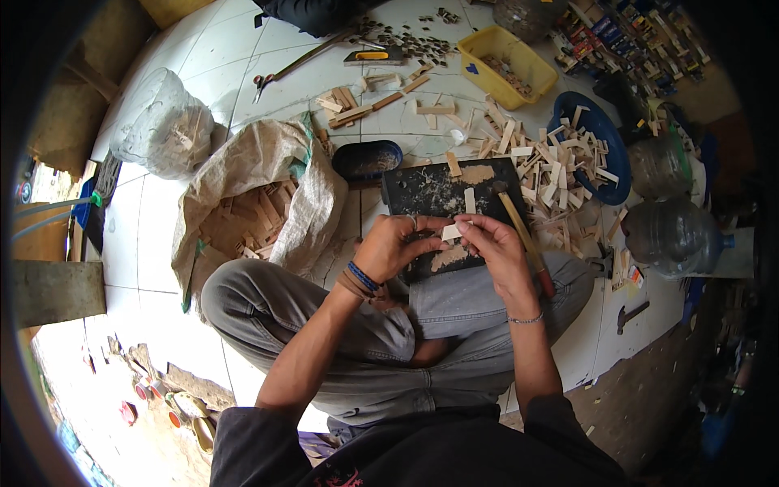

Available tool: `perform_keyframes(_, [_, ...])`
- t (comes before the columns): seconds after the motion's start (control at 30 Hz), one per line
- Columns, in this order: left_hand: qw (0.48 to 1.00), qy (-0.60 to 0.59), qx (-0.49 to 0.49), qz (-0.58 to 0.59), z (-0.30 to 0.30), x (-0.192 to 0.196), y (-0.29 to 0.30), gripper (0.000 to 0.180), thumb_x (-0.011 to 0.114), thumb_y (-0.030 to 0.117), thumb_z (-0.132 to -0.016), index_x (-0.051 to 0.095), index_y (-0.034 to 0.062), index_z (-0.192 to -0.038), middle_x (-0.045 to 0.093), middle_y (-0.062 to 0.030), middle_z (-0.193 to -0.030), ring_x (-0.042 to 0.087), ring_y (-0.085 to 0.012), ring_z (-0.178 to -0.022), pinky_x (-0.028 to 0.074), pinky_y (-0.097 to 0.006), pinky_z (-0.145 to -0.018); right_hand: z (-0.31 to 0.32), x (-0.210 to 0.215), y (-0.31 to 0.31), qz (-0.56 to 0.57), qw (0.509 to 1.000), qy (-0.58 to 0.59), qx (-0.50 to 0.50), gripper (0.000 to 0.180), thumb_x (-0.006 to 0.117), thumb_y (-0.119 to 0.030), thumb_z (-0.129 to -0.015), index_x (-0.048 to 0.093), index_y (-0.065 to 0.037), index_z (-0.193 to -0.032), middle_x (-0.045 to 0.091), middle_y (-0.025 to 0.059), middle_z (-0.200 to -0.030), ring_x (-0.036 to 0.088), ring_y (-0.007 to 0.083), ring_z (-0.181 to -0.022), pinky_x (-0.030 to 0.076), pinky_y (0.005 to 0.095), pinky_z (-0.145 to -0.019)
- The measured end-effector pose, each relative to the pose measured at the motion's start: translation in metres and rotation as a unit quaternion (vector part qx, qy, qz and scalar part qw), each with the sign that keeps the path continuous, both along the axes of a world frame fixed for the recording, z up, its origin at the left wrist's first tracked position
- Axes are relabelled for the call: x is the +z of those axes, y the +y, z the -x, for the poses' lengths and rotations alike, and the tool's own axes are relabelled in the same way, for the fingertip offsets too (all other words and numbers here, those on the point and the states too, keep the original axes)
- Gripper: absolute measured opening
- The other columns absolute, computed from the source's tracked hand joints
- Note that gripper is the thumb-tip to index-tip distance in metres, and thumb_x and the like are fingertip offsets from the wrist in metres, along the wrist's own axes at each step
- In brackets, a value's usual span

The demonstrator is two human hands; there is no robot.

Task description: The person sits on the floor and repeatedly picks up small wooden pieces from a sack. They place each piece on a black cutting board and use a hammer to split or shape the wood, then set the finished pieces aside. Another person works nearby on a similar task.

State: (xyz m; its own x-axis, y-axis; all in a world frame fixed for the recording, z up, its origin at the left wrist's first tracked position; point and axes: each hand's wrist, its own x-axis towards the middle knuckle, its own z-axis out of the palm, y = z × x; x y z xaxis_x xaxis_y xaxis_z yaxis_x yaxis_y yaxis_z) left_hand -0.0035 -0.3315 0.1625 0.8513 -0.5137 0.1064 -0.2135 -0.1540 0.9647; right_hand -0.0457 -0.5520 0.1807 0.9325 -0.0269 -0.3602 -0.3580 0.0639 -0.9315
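Note:
My left hand (393, 250) and my right hand (497, 248) meet above a dark board (406, 189) in front of my crossed legs. Between their fingertips is a small pale wood piece (451, 233), pinched from both sides. Sawdust or scraps lie on the board, along with a narrow wood strip (470, 200) just past my fingers and another wood strip (453, 164) at its far edge. Right of my right hand, a tool with a wooden handle (520, 223) and a reddish end rests across the board's edge; its head is hard to make out.
A woven sack (312, 223) of wood pieces stands at left, near a clear plastic bag (166, 130). Beyond the board are a dark oval tray (367, 148), scissors (260, 85) and a yellow tub (519, 93). At right are loose wood strips (560, 174), a blue basin (623, 154) and a hammer (631, 316).

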Motion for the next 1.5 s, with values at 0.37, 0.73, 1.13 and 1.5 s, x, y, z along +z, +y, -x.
perform_keyframes(0.37, [0.990, 0.031, -0.013, 0.140, 0.001, 0.004, -0.003, 0.030, 0.080, 0.013, -0.092, 0.076, 0.0016, -0.119, 0.079, -0.0099, -0.109, 0.073, -0.0144, -0.099, 0.059, -0.031, -0.087, -0.002, 0.005, 0.002, 0.016, 1.000, -0.007, 0.009, 0.025, 0.071, -0.016, -0.102, 0.073, 0.000, -0.120, 0.068, -0.0023, -0.090, 0.059, 0.0027, -0.082, 0.045, 0.0186, -0.071])
perform_keyframes(0.73, [0.995, 0.011, 0.003, 0.102, 0.000, -0.006, 0.001, 0.020, 0.081, 0.011, -0.091, 0.081, 0.0027, -0.108, 0.080, -0.0118, -0.109, 0.075, -0.0144, -0.102, 0.059, -0.030, -0.089, -0.002, -0.018, -0.015, 0.231, 0.966, -0.119, 0.012, 0.022, 0.067, -0.016, -0.103, 0.071, -0.004, -0.121, 0.070, 0.0050, -0.098, 0.066, 0.0150, -0.084, 0.050, 0.0293, -0.070])
perform_keyframes(1.13, [0.990, 0.068, 0.013, 0.123, -0.002, -0.014, 0.004, 0.020, 0.082, 0.010, -0.090, 0.081, 0.0025, -0.108, 0.080, -0.0110, -0.110, 0.074, -0.0132, -0.100, 0.059, -0.029, -0.088, 0.006, -0.034, -0.017, 0.448, 0.853, -0.235, 0.131, 0.018, 0.072, -0.011, -0.094, 0.070, -0.002, -0.109, 0.065, 0.0157, -0.100, 0.067, 0.0374, -0.089, 0.053, 0.0436, -0.075])
perform_keyframes(1.5, [0.988, 0.071, 0.014, 0.135, -0.002, -0.012, 0.003, 0.020, 0.082, 0.010, -0.090, 0.080, 0.0015, -0.108, 0.080, -0.0080, -0.105, 0.073, -0.0110, -0.097, 0.059, -0.028, -0.087, -0.001, -0.048, -0.020, 0.456, 0.850, -0.229, 0.130, 0.022, 0.076, -0.011, -0.091, 0.066, -0.001, -0.108, 0.069, 0.0136, -0.098, 0.069, 0.0345, -0.086, 0.054, 0.0426, -0.072])
